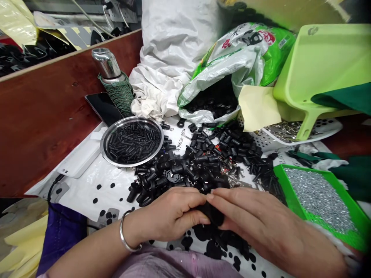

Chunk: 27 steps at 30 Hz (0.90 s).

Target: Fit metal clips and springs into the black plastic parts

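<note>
Near the front edge of the work surface, my left hand (176, 212) is closed on a black part (213, 213), thumb below and fingers above. My right hand (255, 218) lies against the other side of that part, its fingers pressed together over the top. The fingertips of both hands meet, so much of the part is hidden. Just beyond them spreads a pile of black plastic pieces (199, 166), with a grey toothed disc (173, 176) among them. Black discs and dots are scattered on the white sheet (84, 197) below.
A round metal dish (103, 148) of black springs stands left, near a flask (116, 85), phone (102, 108) and white power bank (81, 156). Behind are an open bag (211, 92) and a green dustpan (327, 65). At right, a green tray (295, 208) holds small silvery pieces.
</note>
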{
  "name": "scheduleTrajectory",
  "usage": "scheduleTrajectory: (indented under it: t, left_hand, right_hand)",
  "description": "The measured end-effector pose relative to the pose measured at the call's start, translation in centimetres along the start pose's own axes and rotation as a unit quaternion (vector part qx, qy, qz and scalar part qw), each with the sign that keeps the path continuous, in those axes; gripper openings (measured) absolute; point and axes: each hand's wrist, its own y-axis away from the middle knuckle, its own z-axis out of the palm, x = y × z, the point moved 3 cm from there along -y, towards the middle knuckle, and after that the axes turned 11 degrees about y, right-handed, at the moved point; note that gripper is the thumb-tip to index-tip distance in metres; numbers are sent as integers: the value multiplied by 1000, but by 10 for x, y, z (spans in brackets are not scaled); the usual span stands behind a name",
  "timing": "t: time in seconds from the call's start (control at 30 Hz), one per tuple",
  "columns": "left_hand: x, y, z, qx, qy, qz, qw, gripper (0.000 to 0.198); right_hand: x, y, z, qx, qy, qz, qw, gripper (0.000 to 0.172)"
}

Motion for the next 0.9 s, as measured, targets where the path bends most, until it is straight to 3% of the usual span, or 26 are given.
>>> scheduleTrajectory:
  t: [0.1,0.23,0.33,0.47,0.53,0.63,0.7,0.83,0.9]
  left_hand:
    - [-1,1,4,36,-45,12,998,22]
    - [-5,4,7,69,-96,23,993,23]
    - [-5,4,7,70,-100,24,992,21]
    - [-3,3,9,41,-88,17,995,20]
    - [-3,4,11,45,-98,19,994,21]
    - [-3,6,11,63,-111,24,992,25]
    - [-4,6,10,60,-108,15,992,26]
    - [-5,4,10,37,-103,-1,994,22]
    - [-5,3,11,58,-119,13,991,20]
  right_hand:
    - [-4,-5,1,39,-38,58,997,26]
    - [-3,-6,3,32,-58,110,992,35]
    - [-4,0,2,-4,7,65,998,43]
    - [-9,4,2,-6,73,-16,997,34]
    - [-9,1,3,19,35,17,999,35]
    - [-6,-4,7,7,-24,70,997,44]
    - [-6,-5,9,0,-4,61,998,49]
    - [-8,-1,14,33,54,7,998,40]
    - [-8,1,18,56,37,29,997,35]
